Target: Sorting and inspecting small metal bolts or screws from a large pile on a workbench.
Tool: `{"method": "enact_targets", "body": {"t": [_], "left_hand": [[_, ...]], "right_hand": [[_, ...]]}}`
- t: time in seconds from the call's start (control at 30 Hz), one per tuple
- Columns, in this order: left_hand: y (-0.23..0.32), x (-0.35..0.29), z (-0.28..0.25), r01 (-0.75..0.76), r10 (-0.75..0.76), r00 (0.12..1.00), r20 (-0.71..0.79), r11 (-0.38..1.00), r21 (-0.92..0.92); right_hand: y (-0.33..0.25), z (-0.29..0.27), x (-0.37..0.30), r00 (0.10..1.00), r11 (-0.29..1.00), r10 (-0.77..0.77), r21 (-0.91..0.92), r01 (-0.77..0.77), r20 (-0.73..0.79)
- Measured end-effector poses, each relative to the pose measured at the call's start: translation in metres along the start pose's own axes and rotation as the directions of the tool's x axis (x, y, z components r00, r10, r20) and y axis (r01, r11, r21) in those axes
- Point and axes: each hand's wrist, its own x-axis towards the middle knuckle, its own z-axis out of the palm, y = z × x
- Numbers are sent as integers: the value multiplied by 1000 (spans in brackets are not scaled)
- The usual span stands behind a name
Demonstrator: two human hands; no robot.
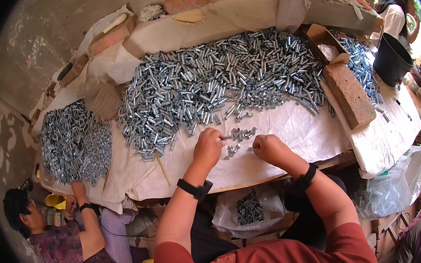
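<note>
My left hand point(208, 145) is closed in a pinch at the left edge of a small heap of short metal pieces point(241, 134) on the white cloth. What its fingertips hold, if anything, is too small to make out. To the right of that heap, my right hand point(271, 149) is curled closed, thumb and fingers together, and its contents are hidden. A few loose bits point(231, 152) lie on the cloth between the hands. Beyond them spreads a large pile of shiny metal tubes point(215, 80).
A brick point(350, 95) and an open cardboard box point(325, 44) divide off more tubes at the right, near a black bucket point(392, 59). A thin stick point(162, 169) lies left. Below the table edge sits a plastic-lined container point(224, 216) of tubes. A co-worker point(74, 241) sits at left.
</note>
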Motion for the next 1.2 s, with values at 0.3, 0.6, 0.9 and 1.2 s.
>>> {"method": "enact_targets", "body": {"t": [0.3,0.6,0.9,1.2], "left_hand": [[47,-31,-20,605,-284,794,537,448,-658],[46,-41,-11,534,-224,845,486,425,-731],[42,-46,-5,295,-188,954,234,727,-620],[52,-57,0,125,-76,965,252,975,-186]], "right_hand": [[-24,-4,-2,910,106,150,909,-404,387],[-31,2,-5,875,-9,143,884,-467,463],[-29,10,-9,861,-28,149,872,-488,486],[-40,36,-29,830,517,295,651,-555,473]]}}
